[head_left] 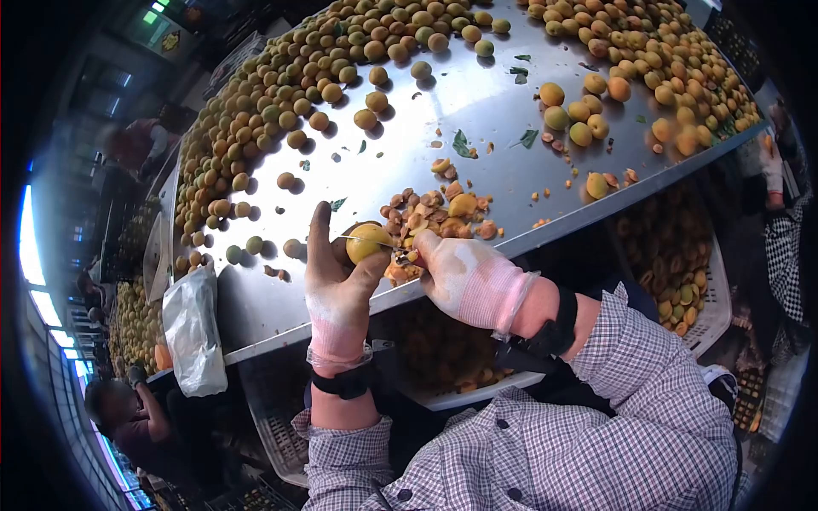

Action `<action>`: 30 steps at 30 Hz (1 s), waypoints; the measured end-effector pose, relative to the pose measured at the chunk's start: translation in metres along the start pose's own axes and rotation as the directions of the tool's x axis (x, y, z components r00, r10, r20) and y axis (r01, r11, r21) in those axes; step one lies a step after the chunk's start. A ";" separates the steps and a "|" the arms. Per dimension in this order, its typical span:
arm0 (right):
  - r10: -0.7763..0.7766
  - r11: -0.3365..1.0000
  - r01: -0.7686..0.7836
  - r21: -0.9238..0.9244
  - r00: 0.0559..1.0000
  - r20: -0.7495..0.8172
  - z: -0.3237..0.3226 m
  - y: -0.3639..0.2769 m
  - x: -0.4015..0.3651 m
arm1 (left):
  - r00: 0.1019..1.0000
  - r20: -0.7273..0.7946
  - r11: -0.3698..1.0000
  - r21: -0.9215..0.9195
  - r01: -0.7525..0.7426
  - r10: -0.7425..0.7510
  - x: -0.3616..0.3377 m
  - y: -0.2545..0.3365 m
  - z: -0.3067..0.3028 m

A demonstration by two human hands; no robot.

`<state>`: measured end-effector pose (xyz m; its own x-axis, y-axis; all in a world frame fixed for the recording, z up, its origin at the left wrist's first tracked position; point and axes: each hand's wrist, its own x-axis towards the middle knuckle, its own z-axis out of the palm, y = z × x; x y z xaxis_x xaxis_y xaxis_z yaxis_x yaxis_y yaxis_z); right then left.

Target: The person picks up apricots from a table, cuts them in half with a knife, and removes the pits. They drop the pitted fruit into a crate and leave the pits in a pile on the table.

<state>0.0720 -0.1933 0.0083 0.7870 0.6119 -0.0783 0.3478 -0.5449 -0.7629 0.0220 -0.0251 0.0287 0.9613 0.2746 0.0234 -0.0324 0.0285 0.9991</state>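
Observation:
My left hand, in a pale glove, holds a yellow apricot between thumb and fingers above the table's near edge. My right hand, also gloved, is closed on a small knife, mostly hidden by the fingers. Its thin blade lies across the apricot. Just beyond both hands a heap of brown pits and apricot scraps rests on the metal table.
Many whole apricots cover the table's far left, with another pile at far right. A plastic bag hangs at the left corner. Crates of apricot halves stand below the edge. A person sits at left.

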 end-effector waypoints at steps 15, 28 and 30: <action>-0.029 0.992 0.043 0.120 0.993 -0.117 0.016 0.000 0.001 | 0.996 0.040 0.964 -0.252 0.089 -0.082 0.001 -0.021 0.005; 0.016 0.999 -0.020 -0.033 0.995 -0.098 0.016 0.000 0.001 | 0.998 0.052 0.999 0.007 0.044 -0.045 0.006 -0.035 0.003; -0.001 0.999 -0.002 -0.033 0.994 -0.108 0.015 0.001 0.002 | 0.996 0.061 0.989 -0.125 0.077 -0.070 0.006 -0.035 0.001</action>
<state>0.0666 -0.1843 -0.0024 0.8368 0.5475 -0.0077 0.3626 -0.5647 -0.7414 0.0293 -0.0255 -0.0066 0.9761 0.2126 -0.0442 0.0076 0.1698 0.9854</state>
